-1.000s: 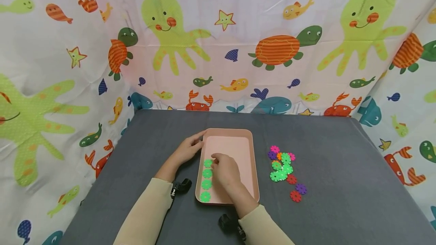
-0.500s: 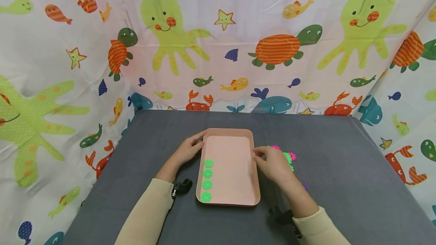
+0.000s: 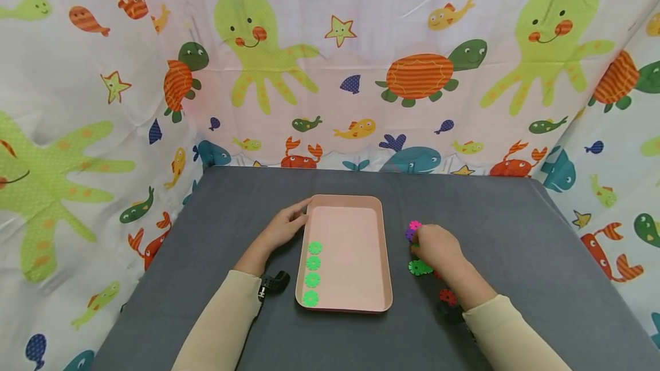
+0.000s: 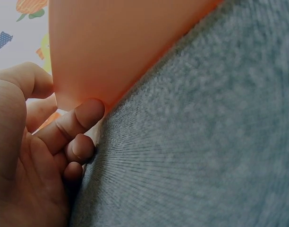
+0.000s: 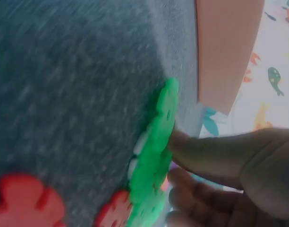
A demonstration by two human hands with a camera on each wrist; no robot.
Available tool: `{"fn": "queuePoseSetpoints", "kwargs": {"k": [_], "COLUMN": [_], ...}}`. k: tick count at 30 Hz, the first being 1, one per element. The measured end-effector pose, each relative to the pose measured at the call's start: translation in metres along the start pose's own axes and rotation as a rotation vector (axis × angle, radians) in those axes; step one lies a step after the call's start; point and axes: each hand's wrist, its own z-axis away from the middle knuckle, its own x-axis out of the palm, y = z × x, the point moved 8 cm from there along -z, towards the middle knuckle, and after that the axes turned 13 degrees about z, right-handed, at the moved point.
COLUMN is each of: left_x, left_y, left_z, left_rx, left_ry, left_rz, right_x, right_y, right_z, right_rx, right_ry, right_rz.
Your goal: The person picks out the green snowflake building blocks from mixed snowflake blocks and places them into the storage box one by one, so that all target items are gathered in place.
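My left hand rests against the left side of a pink tray. In the left wrist view its fingertips touch the tray's outer wall. Several green flower-shaped plastic discs form a column along the tray's inner left side. My right hand is over a loose pile of such discs to the right of the tray. Its thumb meets a cluster of green discs in the right wrist view; the other fingers curl beside it. Whether they pinch a disc cannot be seen.
Around the right hand lie a pink disc, a purple disc and a red disc; other discs are hidden under the hand. A grey cloth covers the table, and a printed sea-animal curtain hangs behind it.
My right hand has gone from the green column inside the tray, over the tray's right edge, to the loose pile. My left hand has stayed at the tray's side.
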Motion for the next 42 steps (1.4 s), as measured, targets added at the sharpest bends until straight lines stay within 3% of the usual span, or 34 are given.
{"fn": "queuePoseSetpoints", "kwargs": {"k": [7,13,17,21,26,29,31,33,38,42], "left_x": [0.001,0.001,0.001,0.000,0.000,-0.001,-0.001,-0.001,-0.001,-0.003], "left_y": [0.000,-0.002,0.001,0.001,0.000,0.000,0.000,-0.001,-0.002,0.000], "left_z": [0.000,-0.002,-0.002,-0.002,-0.001,-0.001,0.000,0.000,-0.001,-0.001], "left_rx": [0.014,0.009,0.020,0.020,0.007,0.009,0.011,0.013,0.019,0.030], "left_ry": [-0.005,-0.011,-0.015,-0.014,0.000,0.003,-0.001,-0.010,-0.014,-0.012], "left_rz": [0.019,0.017,0.015,0.010,0.004,-0.001,-0.003,-0.005,-0.003,-0.008], "right_x": [-0.002,-0.022,-0.043,-0.051,-0.049,-0.044,-0.040,-0.035,-0.019,-0.009], "right_y": [-0.003,-0.006,-0.009,-0.022,-0.058,-0.086,-0.105,-0.122,-0.155,-0.174], "right_z": [-0.004,-0.002,-0.003,-0.011,-0.029,-0.043,-0.051,-0.058,-0.076,-0.089], "right_rx": [0.003,-0.012,-0.033,-0.052,-0.032,-0.036,-0.047,-0.063,-0.064,-0.082], "right_ry": [0.021,0.027,0.017,-0.074,-0.199,-0.243,-0.260,-0.265,-0.226,-0.147], "right_rz": [0.014,-0.106,-0.324,-0.643,-0.992,-1.085,-1.093,-1.032,-0.733,-0.505]}}
